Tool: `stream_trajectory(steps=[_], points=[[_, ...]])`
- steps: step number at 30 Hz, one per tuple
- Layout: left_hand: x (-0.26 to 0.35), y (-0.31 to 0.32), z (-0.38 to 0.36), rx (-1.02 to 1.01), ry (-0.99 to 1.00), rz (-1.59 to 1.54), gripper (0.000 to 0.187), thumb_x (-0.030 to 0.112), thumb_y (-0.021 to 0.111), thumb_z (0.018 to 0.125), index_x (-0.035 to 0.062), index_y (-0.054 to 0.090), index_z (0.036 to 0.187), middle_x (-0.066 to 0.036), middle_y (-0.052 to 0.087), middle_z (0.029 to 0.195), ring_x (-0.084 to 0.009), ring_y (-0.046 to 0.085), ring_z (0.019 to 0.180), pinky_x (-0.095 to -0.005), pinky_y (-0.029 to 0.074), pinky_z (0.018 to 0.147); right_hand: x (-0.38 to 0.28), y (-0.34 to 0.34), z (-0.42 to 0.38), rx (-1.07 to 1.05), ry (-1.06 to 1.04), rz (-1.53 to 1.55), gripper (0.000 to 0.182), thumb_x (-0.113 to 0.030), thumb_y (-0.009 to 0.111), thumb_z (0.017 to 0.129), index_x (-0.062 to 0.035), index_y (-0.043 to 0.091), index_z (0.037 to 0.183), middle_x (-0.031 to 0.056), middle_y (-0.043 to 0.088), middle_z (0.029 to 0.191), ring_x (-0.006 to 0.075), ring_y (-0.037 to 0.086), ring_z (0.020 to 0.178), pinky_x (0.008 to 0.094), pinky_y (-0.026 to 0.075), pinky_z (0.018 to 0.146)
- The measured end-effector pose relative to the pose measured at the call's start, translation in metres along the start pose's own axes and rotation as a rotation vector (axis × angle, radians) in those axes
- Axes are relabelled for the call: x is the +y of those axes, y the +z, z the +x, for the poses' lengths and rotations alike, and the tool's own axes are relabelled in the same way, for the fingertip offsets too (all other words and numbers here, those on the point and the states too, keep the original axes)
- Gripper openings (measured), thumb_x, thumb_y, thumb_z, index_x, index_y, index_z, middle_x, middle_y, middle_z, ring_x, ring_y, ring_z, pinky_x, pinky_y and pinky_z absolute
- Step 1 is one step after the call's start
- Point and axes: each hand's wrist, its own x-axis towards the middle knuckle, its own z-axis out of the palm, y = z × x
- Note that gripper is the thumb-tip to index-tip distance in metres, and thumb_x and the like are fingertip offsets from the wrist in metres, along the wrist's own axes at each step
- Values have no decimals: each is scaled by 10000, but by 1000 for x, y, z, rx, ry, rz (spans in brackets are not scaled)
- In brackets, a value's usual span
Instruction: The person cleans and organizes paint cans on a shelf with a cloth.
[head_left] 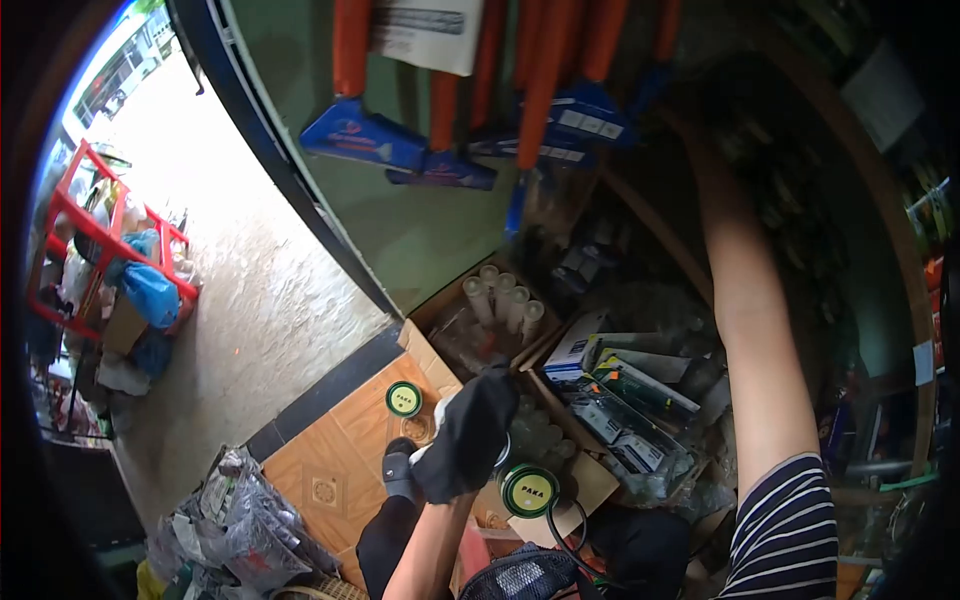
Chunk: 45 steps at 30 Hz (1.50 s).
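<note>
My left hand (pixel 468 435), in what looks like a black glove, is at the lower middle, above the tiled floor. Its fingers are hidden, and a bit of white shows beside it. A round green tin with a yellow PAKA label (pixel 529 491) stands just to its right, and a smaller PAKA tin (pixel 404 400) is on the tiles to its left. Bare below a striped sleeve, my right arm reaches up into the dark at the upper right. The right hand (pixel 685 125) is dim there, near the hanging tools, and its fingers cannot be made out.
Orange-handled tools with blue heads (pixel 365 135) hang overhead. Open boxes hold whitish tubes (pixel 505 300) and packaged goods (pixel 630 410). Plastic-wrapped bundles (pixel 235 515) lie at the lower left. Outside the doorway stands a red rack (pixel 70 210) loaded with bags.
</note>
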Motion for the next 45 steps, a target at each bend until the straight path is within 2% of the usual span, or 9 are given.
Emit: stream_trajectory(steps=[4,10,14,19,23,24,28,35,45], points=[[10,-5,-1,9,-33,-71,246,-4,619,877,18,682,1114,-148,690,990,-326,680,949,-390,541,825,-7,-1,-15,458,237,238,806,-613,662,896,5,547,1400,241,662,1302,418,644,1190,502,487,1050],[18,-7,13,-73,211,368,174,109,663,742,46,669,905,-159,640,844,-353,653,770,-427,526,678,-36,-89,-161,711,421,865,1040,-341,911,799,0,301,1570,235,424,1525,324,441,1412,462,432,1141],[88,-13,21,-189,115,813,127,147,676,713,29,648,753,-167,600,747,-342,636,717,-426,493,627,-144,-156,-355,391,399,1079,1108,-397,938,714,9,320,1540,239,434,1464,373,450,1374,486,414,1137],[122,3,-97,64,-51,-1087,811,79,858,773,-13,454,1469,-152,586,1410,-225,566,1312,-373,455,1114,-283,-200,-546,71,301,1019,1148,-436,967,637,16,354,1496,245,445,1391,429,464,1323,516,405,1116],[162,-33,-184,88,-194,-636,757,106,846,792,6,472,1443,-134,596,1379,-214,592,1245,-360,485,1062,-306,-281,-598,-47,212,1106,993,-377,905,778,23,372,1515,237,478,1395,413,486,1294,495,394,1127],[171,-37,-198,97,-234,-623,741,114,846,794,8,480,1429,-131,602,1363,-213,598,1226,-357,491,1047,-296,-282,-623,-195,76,1261,1118,-551,762,908,-28,109,1650,210,232,1695,465,205,1554,513,235,1256],[194,-65,-224,158,-270,-545,677,147,847,800,14,512,1374,-122,626,1298,-207,623,1150,-347,517,987,-220,-331,-719,-374,349,1436,713,-318,639,1045,-10,321,1604,190,304,1670,363,384,1482,453,352,1193],[219,-104,-248,187,-225,-437,571,204,848,811,25,568,1277,-106,667,1184,-197,668,1015,-329,563,881,-178,-331,-792,-452,884,1236,675,-311,640,1044,-8,353,1575,181,348,1611,345,413,1439,442,369,1171],[274,-130,-254,148,-99,-95,388,175,781,875,24,636,1201,-124,713,1075,-199,723,921,-320,607,790,-193,-301,-804,-529,942,1236,623,-300,642,1042,-6,397,1534,168,410,1528,321,454,1377,426,393,1140]])
